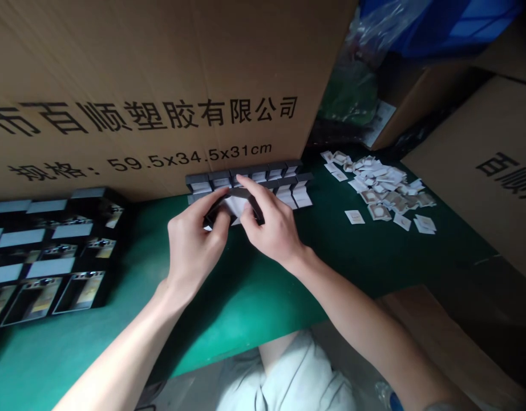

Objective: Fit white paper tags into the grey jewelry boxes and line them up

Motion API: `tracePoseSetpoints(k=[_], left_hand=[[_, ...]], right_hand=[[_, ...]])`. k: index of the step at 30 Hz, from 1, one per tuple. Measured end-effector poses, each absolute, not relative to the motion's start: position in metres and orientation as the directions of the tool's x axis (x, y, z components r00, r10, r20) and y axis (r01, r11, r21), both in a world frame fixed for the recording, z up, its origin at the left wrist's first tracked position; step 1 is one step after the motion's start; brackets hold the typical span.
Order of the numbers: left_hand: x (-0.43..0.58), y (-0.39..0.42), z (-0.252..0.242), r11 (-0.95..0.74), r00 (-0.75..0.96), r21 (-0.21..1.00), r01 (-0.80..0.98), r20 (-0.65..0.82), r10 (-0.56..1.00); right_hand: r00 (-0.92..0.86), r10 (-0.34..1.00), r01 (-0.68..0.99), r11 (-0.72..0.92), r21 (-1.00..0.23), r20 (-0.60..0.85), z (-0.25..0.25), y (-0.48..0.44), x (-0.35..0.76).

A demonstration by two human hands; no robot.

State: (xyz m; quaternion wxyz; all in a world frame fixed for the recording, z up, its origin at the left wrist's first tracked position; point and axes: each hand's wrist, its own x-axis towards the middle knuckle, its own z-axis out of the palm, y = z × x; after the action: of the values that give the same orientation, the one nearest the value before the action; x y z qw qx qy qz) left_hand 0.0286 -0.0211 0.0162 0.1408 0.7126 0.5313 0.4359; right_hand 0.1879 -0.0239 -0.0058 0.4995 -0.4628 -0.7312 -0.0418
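Note:
Both hands hold one small dark box (245,194) with a pale inside, just in front of the row of boxes. My left hand (197,240) grips its left side, thumb at the inner face. My right hand (274,220) grips the right side, its thumb at the front and index finger stretched over the top. Part of the box is hidden by the fingers. Behind it stand two rows of open dark boxes with whitish linings (284,185), partly covered by my hands.
On the left are stacked black boxes (53,251) with shiny insides. A heap of small white square pieces (385,185) lies at the right on the green table (241,297). A large printed carton (160,68) walls the back; another carton (481,165) stands right.

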Motion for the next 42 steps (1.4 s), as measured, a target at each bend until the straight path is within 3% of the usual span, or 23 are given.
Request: tracePoseSetpoints(k=[11, 20, 27, 42], left_hand=[[0.0295, -0.0235, 0.0154, -0.452, 0.102, 0.616, 0.645, 0.517, 0.850], [0.0293, -0.0225, 0.0163, -0.502, 0.129, 0.579, 0.643, 0.564, 0.816], [0.0326, -0.0236, 0.0184, -0.602, 0.201, 0.525, 0.601, 0.630, 0.750], [0.0276, -0.0207, 0.0094, -0.643, 0.209, 0.448, 0.621, 0.697, 0.686]], right_hand=[[-0.032, 0.676, 0.708, 0.535, -0.461, 0.736, -0.0069, -0.0236, 0.1871], [-0.065, 0.654, 0.726, 0.549, -0.414, 0.754, -0.0048, -0.0239, 0.1871], [-0.011, 0.643, 0.706, 0.548, -0.449, 0.766, -0.0055, -0.0225, 0.1847], [-0.039, 0.607, 0.725, 0.564, -0.396, 0.793, -0.0118, -0.0232, 0.1836]])
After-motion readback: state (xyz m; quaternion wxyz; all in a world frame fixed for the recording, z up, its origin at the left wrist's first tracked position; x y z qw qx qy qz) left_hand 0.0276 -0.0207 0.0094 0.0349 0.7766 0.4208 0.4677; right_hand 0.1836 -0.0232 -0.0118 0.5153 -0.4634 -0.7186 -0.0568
